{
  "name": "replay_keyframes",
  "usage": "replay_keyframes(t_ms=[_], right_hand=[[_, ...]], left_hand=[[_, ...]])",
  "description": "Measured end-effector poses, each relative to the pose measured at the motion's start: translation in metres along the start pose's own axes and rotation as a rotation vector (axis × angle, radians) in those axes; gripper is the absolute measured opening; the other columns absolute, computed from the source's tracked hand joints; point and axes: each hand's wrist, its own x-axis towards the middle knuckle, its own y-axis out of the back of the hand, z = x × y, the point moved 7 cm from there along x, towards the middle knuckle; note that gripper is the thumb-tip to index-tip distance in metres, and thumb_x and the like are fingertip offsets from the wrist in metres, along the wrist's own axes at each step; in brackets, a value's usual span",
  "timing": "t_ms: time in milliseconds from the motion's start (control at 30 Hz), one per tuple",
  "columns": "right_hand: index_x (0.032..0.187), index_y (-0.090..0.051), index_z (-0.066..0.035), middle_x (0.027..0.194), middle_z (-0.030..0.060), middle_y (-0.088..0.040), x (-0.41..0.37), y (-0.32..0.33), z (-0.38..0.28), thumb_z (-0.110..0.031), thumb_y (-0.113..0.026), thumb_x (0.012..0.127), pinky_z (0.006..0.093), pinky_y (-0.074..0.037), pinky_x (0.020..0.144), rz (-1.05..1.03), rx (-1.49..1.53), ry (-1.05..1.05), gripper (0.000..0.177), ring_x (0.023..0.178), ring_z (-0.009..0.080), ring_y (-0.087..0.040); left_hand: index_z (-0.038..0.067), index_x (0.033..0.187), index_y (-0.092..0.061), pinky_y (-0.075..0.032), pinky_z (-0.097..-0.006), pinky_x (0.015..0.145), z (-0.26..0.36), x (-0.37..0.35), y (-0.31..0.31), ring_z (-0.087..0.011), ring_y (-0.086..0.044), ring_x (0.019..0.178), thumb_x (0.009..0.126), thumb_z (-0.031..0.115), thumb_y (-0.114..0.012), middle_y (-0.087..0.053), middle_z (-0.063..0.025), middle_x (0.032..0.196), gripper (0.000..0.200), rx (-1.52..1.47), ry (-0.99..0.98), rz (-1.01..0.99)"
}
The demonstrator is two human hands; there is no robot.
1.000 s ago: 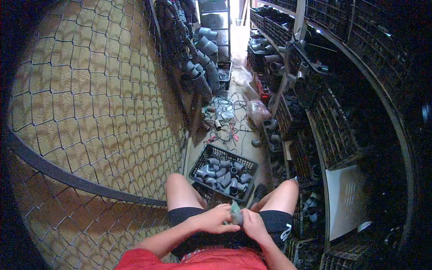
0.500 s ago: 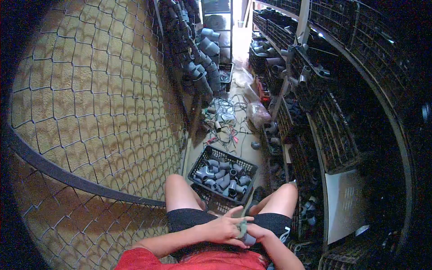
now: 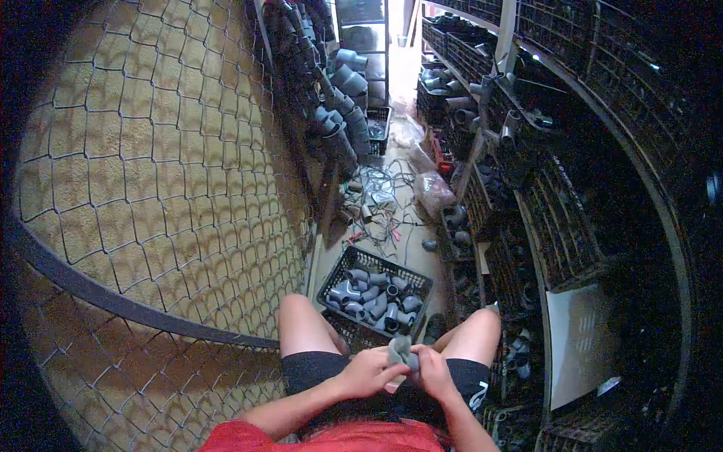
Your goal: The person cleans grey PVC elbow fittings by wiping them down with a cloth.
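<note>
we see the grey pipe fitting held higher than it was half a second ago: then both hands had sunk into the lap with the piece nearly buried between them, and now it stands up on the near side of the black crate, just short of its near rim and between the two knees. the left hand is wrapped around the fitting's lower part, fingers curled closed on it, and the right hand pinches it from the other side, fingers also closed on it. a small pale bit shows under the left hand; we cannot tell what it is. a full second ago the piece sat at about this same height, so we judge the dip and rise as one turn of the piece in hand, with the work on it midway: it has not gone to the crate, where the other grey fittings lie apart from it. left of the crate runs the chain-link fence, beyond the crate cables lie on the floor, and right of it stand racks of baskets and a white panel. as for writing, only a white mark on the shorts shows, too small for us to read.
</note>
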Motion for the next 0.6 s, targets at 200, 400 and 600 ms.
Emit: replay_keyframes(t_ms=[200,400,600], right_hand=[[0.139,-0.043,-0.005,0.132,0.0089,-0.053,0.017,-0.005,0.010,-0.052,-0.032,0.104,0.0369,-0.040,0.102,0.040,1.112,-0.261,0.059,0.116,0.0217,-0.054],[0.139,-0.041,-0.002,0.131,0.0092,-0.053,0.030,-0.002,0.000,-0.062,-0.042,0.098,0.0371,-0.045,0.098,0.276,0.928,-0.206,0.073,0.114,0.0239,-0.054],[0.141,-0.037,-0.006,0.131,0.0075,-0.053,0.010,-0.012,-0.005,-0.056,-0.047,0.099,0.0409,-0.036,0.108,0.488,0.758,-0.184,0.066,0.123,0.0237,-0.049]], left_hand=[[-0.002,0.132,-0.053,-0.050,-0.0393,0.090,-0.005,-0.006,0.016,-0.0333,-0.063,0.110,0.098,0.029,-0.054,-0.057,-0.0229,0.129,0.046,0.031,0.171,0.223],[0.001,0.139,-0.048,-0.049,-0.0396,0.095,0.012,0.003,-0.026,-0.0373,-0.058,0.121,0.090,0.013,-0.060,-0.054,-0.0232,0.137,0.051,0.017,-0.114,0.061],[0.004,0.131,-0.055,-0.057,-0.0395,0.081,0.001,0.027,0.016,-0.0334,-0.068,0.098,0.077,0.010,-0.070,-0.065,-0.0197,0.116,0.057,0.294,-0.127,0.223]])
